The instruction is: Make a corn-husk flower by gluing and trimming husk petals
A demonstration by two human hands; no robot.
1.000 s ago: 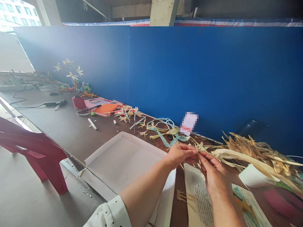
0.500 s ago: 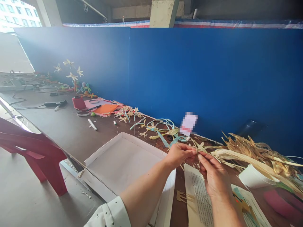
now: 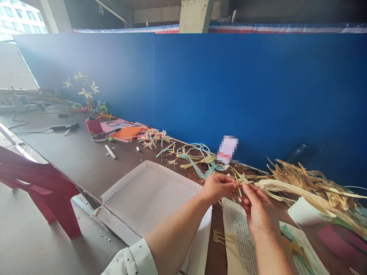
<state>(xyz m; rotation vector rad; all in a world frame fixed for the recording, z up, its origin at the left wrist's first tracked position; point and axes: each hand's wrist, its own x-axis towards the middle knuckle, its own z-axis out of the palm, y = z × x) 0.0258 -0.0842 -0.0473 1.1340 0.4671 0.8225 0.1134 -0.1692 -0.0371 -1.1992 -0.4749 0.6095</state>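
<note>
My left hand [image 3: 215, 186] and my right hand [image 3: 257, 209] meet over the brown table [image 3: 71, 152], both pinched on a small star-shaped piece of folded dry leaf strips [image 3: 241, 178]. The left fingertips grip its left side, the right fingertips its lower right. Just behind it lies a heap of dry corn husks [image 3: 309, 183]. Under my right hand lies a printed paper sheet [image 3: 239, 236]. A few cut husk bits [image 3: 222, 237] rest beside that sheet.
A shallow white cardboard tray [image 3: 149, 194] sits at the table's front edge. Blue and yellow strips [image 3: 197, 156], finished husk flowers [image 3: 153, 137], orange paper [image 3: 127, 131], a red cup [image 3: 92, 125], a white cup [image 3: 305, 212] and cables lie along the blue partition [image 3: 229, 88]. A red plastic chair [image 3: 37, 183] stands left.
Both hands stay pinched on the small leaf piece; the right fingers have shifted slightly along it. The view has drifted a little.
</note>
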